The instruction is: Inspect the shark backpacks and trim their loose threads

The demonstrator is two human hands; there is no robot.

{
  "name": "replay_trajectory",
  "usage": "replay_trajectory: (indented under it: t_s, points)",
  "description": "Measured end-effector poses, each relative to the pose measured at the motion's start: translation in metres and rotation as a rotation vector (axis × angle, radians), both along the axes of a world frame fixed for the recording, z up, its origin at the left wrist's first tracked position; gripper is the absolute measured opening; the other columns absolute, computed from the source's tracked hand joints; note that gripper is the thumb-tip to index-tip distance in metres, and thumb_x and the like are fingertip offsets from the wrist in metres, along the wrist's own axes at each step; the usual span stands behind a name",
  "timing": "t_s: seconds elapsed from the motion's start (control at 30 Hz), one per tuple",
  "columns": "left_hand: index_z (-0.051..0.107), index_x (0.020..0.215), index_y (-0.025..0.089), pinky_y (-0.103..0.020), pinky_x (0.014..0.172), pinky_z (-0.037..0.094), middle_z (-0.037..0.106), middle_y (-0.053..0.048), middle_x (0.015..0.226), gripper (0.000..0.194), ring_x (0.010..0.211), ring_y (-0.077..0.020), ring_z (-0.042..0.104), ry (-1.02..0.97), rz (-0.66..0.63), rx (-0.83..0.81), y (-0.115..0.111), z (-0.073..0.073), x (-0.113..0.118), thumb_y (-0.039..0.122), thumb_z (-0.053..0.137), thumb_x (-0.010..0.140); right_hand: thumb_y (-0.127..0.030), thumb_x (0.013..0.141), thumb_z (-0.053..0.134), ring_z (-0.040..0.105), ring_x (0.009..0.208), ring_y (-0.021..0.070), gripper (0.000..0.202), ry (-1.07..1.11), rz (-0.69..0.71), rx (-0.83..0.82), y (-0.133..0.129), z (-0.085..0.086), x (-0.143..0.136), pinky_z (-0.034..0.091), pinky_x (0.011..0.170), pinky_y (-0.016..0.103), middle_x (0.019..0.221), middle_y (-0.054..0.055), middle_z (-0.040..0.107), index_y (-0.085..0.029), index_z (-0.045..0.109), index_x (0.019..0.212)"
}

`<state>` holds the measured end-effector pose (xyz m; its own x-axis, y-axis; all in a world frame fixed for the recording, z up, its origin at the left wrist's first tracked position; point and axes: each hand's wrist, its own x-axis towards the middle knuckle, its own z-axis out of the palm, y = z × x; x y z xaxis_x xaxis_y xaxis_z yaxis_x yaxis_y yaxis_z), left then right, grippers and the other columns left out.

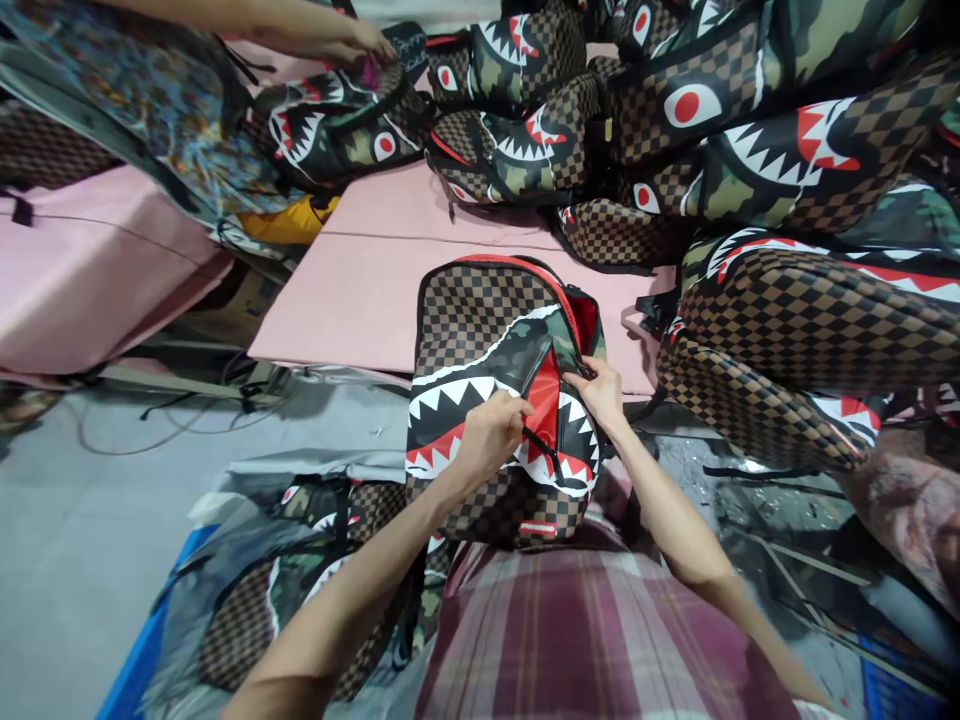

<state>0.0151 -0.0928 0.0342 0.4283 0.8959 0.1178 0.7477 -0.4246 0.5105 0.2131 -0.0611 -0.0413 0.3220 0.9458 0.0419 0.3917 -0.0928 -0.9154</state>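
Backpack (480, 300) meets curled L hand (491, 435), pinching R hand (601, 393)

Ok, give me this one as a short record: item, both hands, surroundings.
Item: checkered backpack with shark-mouth print
Front pocket: open, red lining showing
Left hand: gripping the opening's left edge
Right hand: pinching the backpack beside the opening's right edge
Table: pink, more backpacks piled on it
Co-worker's hand: at another backpack, upper left
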Motion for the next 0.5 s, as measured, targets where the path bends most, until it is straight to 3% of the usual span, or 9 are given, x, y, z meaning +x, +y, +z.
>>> replay_trajectory:
  t_s: [0.1, 0.27, 0.4, 0.5]
  points:
    - [0.066, 0.086, 0.020, -0.022, 0.064, 0.042, 0.060, -0.004, 0.082, 0.032, 0.072, -0.0121, 0.055, 0.065, -0.001, 0.008, 0.005, -0.010, 0.008, 0.011, 0.037, 0.080, -0.036, 0.065, 0.068, 0.059, 0.082, 0.0202, 0.030, 0.117, 0.051, -0.037, 0.003, 0.001, 0.005, 0.045, 0.076, 0.032, 0.090, 0.005, 0.067, -0.018, 0.067, 0.089]
    - [0.068, 0.091, 0.023, -0.024, 0.062, 0.041, 0.060, -0.003, 0.084, 0.031, 0.077, -0.0140, 0.057, 0.181, -0.039, 0.012, 0.016, -0.016, 0.030, 0.015, 0.039, 0.082, -0.039, 0.063, 0.067, 0.054, 0.069, 0.0137, 0.032, 0.311, 0.032, -0.005, 0.027, 0.021, 0.016, 0.042, 0.066, 0.024, 0.074, 0.000, 0.062, -0.016, 0.064, 0.085]
    - [0.068, 0.088, 0.027, -0.024, 0.059, 0.040, 0.060, -0.001, 0.085, 0.025, 0.073, -0.0133, 0.057, 0.205, -0.069, -0.072, 0.023, -0.012, 0.038, 0.021, 0.045, 0.080, -0.038, 0.058, 0.069, 0.037, 0.049, 0.0074, 0.027, 0.494, -0.030, -0.090, 0.046, 0.032, 0.023, 0.030, 0.046, 0.021, 0.052, -0.006, 0.043, -0.017, 0.053, 0.062]
    - [0.069, 0.087, 0.028, -0.023, 0.059, 0.040, 0.059, 0.001, 0.088, 0.022, 0.069, -0.0111, 0.056, 0.139, -0.070, -0.113, 0.029, -0.008, 0.041, 0.022, 0.049, 0.078, -0.042, 0.058, 0.068, 0.024, 0.040, 0.0051, 0.030, 0.593, -0.020, -0.154, 0.049, 0.034, 0.026, 0.019, 0.038, 0.021, 0.045, -0.009, 0.031, -0.019, 0.049, 0.061]
